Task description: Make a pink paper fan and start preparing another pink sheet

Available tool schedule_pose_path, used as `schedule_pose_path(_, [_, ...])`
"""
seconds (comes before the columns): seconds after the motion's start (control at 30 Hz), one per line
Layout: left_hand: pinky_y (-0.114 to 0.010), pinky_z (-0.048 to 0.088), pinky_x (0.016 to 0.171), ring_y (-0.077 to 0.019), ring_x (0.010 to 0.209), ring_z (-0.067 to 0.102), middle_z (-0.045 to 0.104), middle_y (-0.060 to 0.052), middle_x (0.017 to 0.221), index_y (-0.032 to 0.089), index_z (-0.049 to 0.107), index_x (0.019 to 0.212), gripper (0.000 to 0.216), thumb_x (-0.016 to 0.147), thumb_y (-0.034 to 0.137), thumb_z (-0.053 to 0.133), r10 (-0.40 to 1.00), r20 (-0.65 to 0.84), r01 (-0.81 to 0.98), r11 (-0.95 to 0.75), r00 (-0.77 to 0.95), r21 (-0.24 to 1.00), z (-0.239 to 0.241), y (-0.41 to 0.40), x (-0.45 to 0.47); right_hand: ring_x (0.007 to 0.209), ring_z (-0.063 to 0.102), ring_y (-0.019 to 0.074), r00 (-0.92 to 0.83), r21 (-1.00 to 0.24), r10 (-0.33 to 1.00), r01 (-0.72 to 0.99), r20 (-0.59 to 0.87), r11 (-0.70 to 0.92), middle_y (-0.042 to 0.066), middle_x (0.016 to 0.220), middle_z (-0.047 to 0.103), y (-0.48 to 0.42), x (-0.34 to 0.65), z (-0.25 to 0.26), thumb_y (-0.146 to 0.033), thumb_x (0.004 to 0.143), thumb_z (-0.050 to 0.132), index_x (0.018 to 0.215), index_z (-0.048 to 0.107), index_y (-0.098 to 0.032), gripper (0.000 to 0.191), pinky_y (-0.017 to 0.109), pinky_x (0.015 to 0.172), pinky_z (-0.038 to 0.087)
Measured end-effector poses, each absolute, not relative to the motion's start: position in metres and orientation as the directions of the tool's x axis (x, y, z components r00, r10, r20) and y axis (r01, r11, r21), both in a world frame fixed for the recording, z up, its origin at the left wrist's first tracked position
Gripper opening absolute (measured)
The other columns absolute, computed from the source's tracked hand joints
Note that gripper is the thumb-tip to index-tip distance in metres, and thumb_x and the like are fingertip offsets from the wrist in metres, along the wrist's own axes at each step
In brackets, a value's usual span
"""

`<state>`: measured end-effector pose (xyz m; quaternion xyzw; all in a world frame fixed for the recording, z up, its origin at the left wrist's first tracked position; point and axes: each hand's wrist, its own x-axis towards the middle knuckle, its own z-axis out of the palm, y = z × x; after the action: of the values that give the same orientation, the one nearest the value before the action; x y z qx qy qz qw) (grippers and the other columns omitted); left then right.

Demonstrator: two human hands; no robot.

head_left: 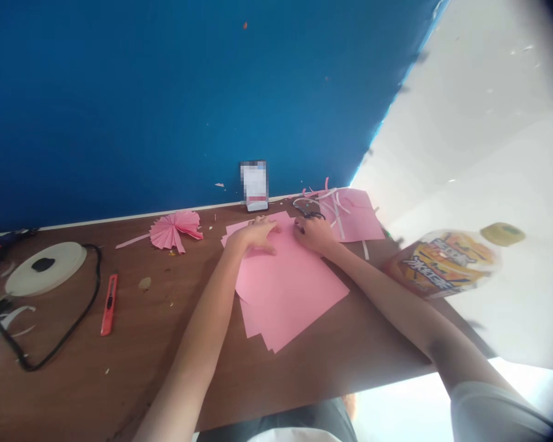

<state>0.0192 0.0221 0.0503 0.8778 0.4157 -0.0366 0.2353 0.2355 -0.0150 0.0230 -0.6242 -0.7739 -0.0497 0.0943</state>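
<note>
Several pink sheets of paper (283, 288) lie in a loose, fanned stack on the brown table in front of me. My left hand (260, 234) rests on the far left part of the stack, fingers spread apart. At the far right edge of the sheets, my right hand (314, 235) is closed, its curled fingers at the paper's edge; the fingertips are partly hidden. Just behind that hand lie dark-handled scissors (311, 214). Further right is another pink sheet (362, 215) with thin pale strips on it.
A folded pink paper fan (175, 231) lies to the left, near a red utility knife (109, 305). A white tape roll (46, 270) and black cord (64, 344) sit farther left. A phone (255, 185) leans on the blue wall; a drink bottle (447, 261) is right of my arm.
</note>
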Motion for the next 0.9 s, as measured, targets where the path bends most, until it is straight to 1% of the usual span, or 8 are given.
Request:
schedule_pose_path(0.1, [-0.041, 0.035, 0.099, -0.0314, 0.123, 0.037, 0.043, -0.008, 0.13, 0.03, 0.051, 0.121, 0.067, 0.06, 0.05, 0.072, 0.714, -0.287, 0.765, -0.551, 0.639, 0.333, 0.057, 0.02, 0.02, 0.092, 0.062, 0.0282, -0.189, -0.017, 0.969, 0.981, 0.161, 0.194, 0.013, 0.094, 0.07, -0.017, 0.233, 0.026, -0.03, 0.089, 0.038, 0.102, 0.065, -0.018, 0.033, 0.033, 0.075, 0.04])
schedule_pose_path(0.23, [-0.04, 0.036, 0.097, -0.0301, 0.119, 0.039, 0.044, -0.007, 0.125, 0.028, 0.055, 0.111, 0.057, 0.061, 0.049, 0.071, 0.711, -0.283, 0.762, -0.559, 0.643, 0.327, 0.06, 0.017, 0.021, 0.096, 0.062, 0.0292, -0.133, -0.01, 0.984, 0.991, 0.118, 0.135, 0.014, 0.098, 0.068, -0.021, 0.228, 0.029, -0.029, 0.089, 0.04, 0.108, 0.062, -0.018, 0.032, 0.034, 0.075, 0.043])
schedule_pose_path(0.37, [-0.042, 0.036, 0.097, -0.0318, 0.12, 0.038, 0.044, -0.009, 0.127, 0.027, 0.05, 0.119, 0.069, 0.059, 0.052, 0.072, 0.734, -0.257, 0.772, -0.55, 0.629, 0.319, 0.058, 0.018, 0.019, 0.095, 0.064, 0.0282, -0.105, 0.001, 0.991, 0.994, 0.08, 0.106, 0.015, 0.102, 0.067, -0.024, 0.225, 0.032, -0.022, 0.086, 0.042, 0.113, 0.057, -0.017, 0.031, 0.034, 0.075, 0.045])
schedule_pose_path(0.43, [-0.044, 0.035, 0.097, -0.0335, 0.122, 0.037, 0.043, -0.01, 0.13, 0.026, 0.047, 0.123, 0.075, 0.058, 0.055, 0.071, 0.745, -0.251, 0.78, -0.539, 0.618, 0.32, 0.056, 0.019, 0.019, 0.096, 0.064, 0.0276, -0.126, 0.016, 0.99, 0.992, 0.055, 0.126, 0.017, 0.104, 0.067, -0.024, 0.225, 0.032, -0.018, 0.086, 0.041, 0.115, 0.055, -0.016, 0.032, 0.034, 0.077, 0.045])
schedule_pose_path(0.53, [-0.045, 0.035, 0.098, -0.0355, 0.124, 0.035, 0.041, -0.011, 0.132, 0.027, 0.046, 0.124, 0.076, 0.059, 0.058, 0.07, 0.756, -0.268, 0.795, -0.513, 0.597, 0.324, 0.055, 0.02, 0.018, 0.095, 0.064, 0.0273, -0.182, 0.047, 0.983, 0.983, 0.031, 0.18, 0.018, 0.103, 0.067, -0.024, 0.227, 0.032, -0.016, 0.087, 0.039, 0.116, 0.052, -0.013, 0.032, 0.033, 0.076, 0.045])
schedule_pose_path(0.67, [-0.045, 0.035, 0.098, -0.0348, 0.121, 0.038, 0.042, -0.011, 0.127, 0.027, 0.05, 0.118, 0.068, 0.06, 0.056, 0.071, 0.78, -0.277, 0.816, -0.464, 0.561, 0.345, 0.057, 0.018, 0.017, 0.093, 0.064, 0.0276, -0.227, 0.089, 0.974, 0.971, 0.026, 0.224, 0.019, 0.099, 0.067, -0.024, 0.228, 0.031, -0.014, 0.086, 0.038, 0.115, 0.05, -0.011, 0.032, 0.032, 0.072, 0.044])
schedule_pose_path(0.77, [-0.044, 0.035, 0.098, -0.0333, 0.122, 0.037, 0.042, -0.01, 0.126, 0.027, 0.052, 0.112, 0.058, 0.063, 0.053, 0.07, 0.789, -0.254, 0.807, -0.448, 0.559, 0.384, 0.058, 0.017, 0.015, 0.091, 0.064, 0.0282, -0.227, 0.087, 0.973, 0.971, 0.047, 0.223, 0.017, 0.094, 0.067, -0.025, 0.227, 0.03, -0.015, 0.087, 0.038, 0.113, 0.05, -0.012, 0.029, 0.032, 0.07, 0.044])
schedule_pose_path(0.9, [-0.042, 0.036, 0.099, -0.0317, 0.126, 0.034, 0.04, -0.008, 0.131, 0.029, 0.051, 0.116, 0.063, 0.061, 0.052, 0.071, 0.794, -0.193, 0.774, -0.454, 0.576, 0.442, 0.055, 0.019, 0.012, 0.093, 0.063, 0.0286, -0.225, 0.084, 0.973, 0.972, 0.055, 0.22, 0.016, 0.092, 0.067, -0.027, 0.225, 0.031, -0.015, 0.087, 0.039, 0.113, 0.05, -0.013, 0.028, 0.032, 0.071, 0.043])
